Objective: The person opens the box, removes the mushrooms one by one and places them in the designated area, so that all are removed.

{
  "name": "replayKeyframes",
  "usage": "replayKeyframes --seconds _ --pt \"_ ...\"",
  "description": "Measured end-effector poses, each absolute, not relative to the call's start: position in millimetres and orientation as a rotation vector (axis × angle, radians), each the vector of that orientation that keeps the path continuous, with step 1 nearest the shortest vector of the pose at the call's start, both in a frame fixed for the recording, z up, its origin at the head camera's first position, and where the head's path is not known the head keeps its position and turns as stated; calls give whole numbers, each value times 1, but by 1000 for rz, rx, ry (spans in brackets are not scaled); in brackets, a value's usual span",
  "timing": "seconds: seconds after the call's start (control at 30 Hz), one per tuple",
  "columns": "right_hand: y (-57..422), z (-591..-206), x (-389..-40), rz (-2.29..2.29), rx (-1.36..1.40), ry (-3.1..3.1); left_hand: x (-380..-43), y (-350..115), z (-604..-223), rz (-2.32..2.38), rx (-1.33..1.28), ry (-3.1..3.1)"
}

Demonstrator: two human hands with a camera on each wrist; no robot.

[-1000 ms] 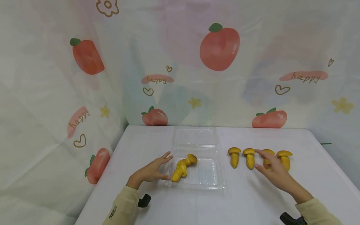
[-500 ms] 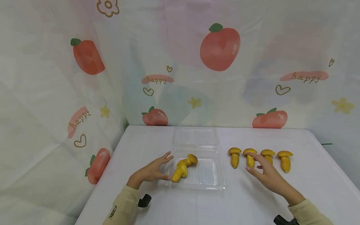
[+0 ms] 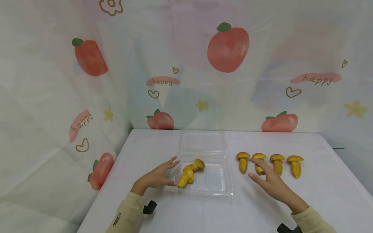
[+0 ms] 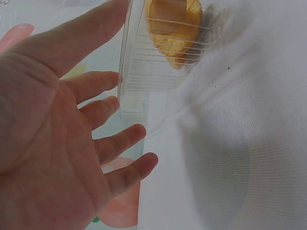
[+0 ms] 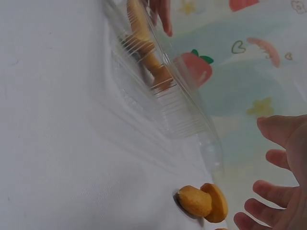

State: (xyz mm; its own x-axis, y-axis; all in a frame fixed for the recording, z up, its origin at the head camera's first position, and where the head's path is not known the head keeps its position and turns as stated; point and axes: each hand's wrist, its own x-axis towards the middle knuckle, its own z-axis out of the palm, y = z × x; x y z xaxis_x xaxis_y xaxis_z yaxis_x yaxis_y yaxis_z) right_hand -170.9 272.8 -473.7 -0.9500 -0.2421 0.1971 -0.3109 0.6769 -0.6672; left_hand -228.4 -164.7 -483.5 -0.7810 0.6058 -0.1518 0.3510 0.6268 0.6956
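Observation:
A clear plastic clamshell box (image 3: 214, 189) lies with its lid (image 3: 202, 141) folded back. Inside, at its left, two yellow mushrooms (image 3: 198, 164) lie one against the other. My left hand (image 3: 157, 176) is at the box's left side, fingers spread, thumb and fingertips right at the rim in the left wrist view. Over on the right, my right hand (image 3: 271, 183) hovers with relaxed fingers and holds nothing. It partly covers the second mushroom (image 3: 258, 156) of a row. The row's leftmost mushroom (image 3: 243, 162) is just beyond its fingertips.
Two more mushrooms, one (image 3: 277, 164) and the rightmost (image 3: 295, 166), lie farther right in the row, caps toward the back. A white cloth covers the table (image 3: 186, 213). A printed curtain (image 3: 250, 97) stands behind it and along the left.
My right hand has moved left along the row, from the third and second mushrooms toward the first. My left hand, the box and the mushrooms have stayed in place.

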Motion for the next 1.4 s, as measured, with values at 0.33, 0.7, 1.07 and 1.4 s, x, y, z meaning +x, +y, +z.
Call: replayKeyframes --seconds 0.33,0.7,1.07,1.4 --pt "259 -473 -171 1206 481 -2765 -229 -165 -484 941 762 2480" --pt "242 -465 -172 1178 547 -2744 -229 -165 -484 930 776 2485" --pt "224 -463 -172 1233 586 -2728 -228 -165 -483 913 766 2489" --pt "206 -467 -172 1329 617 -2739 -229 -165 -484 921 776 2488"
